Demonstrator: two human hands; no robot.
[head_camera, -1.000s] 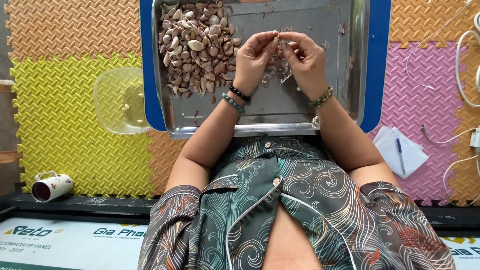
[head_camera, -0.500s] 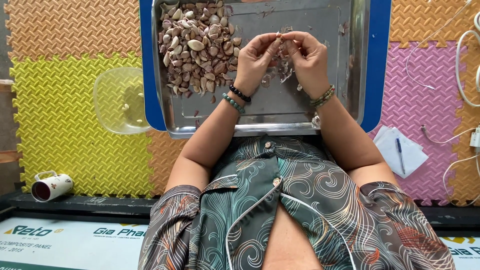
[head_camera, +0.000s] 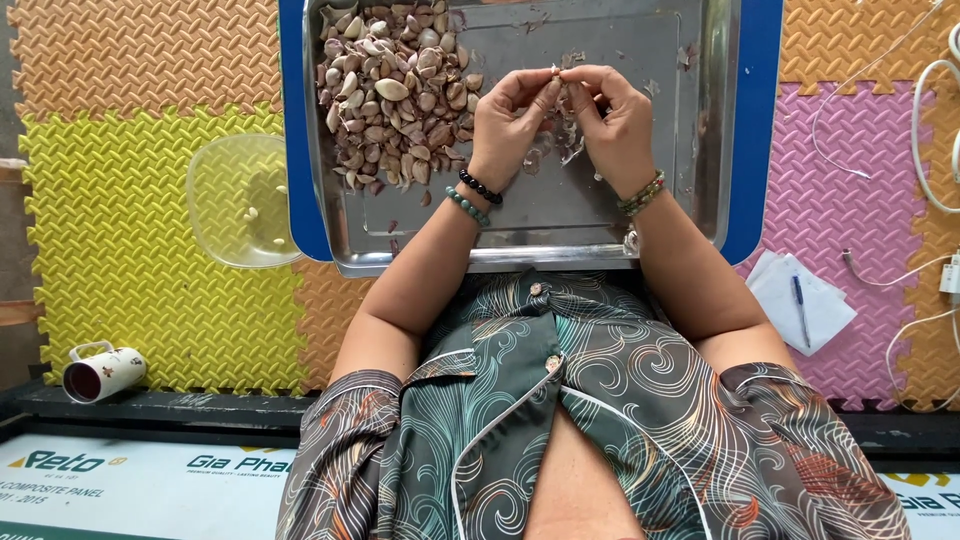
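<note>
A steel tray (head_camera: 700, 150) lies on foam mats (head_camera: 140, 220); its right half is mostly bare metal, with open room up to the raised rim. One heap of garlic cloves (head_camera: 395, 90), too many to count, fills the tray's left part. Two hands meet over the middle: the left hand (head_camera: 510, 125) and right hand (head_camera: 610, 125) pinch one clove (head_camera: 556, 72) between narrow fingertips. One clear bowl (head_camera: 240, 200) touches the tray's left edge; one mug (head_camera: 100, 372) lies well apart.
</note>
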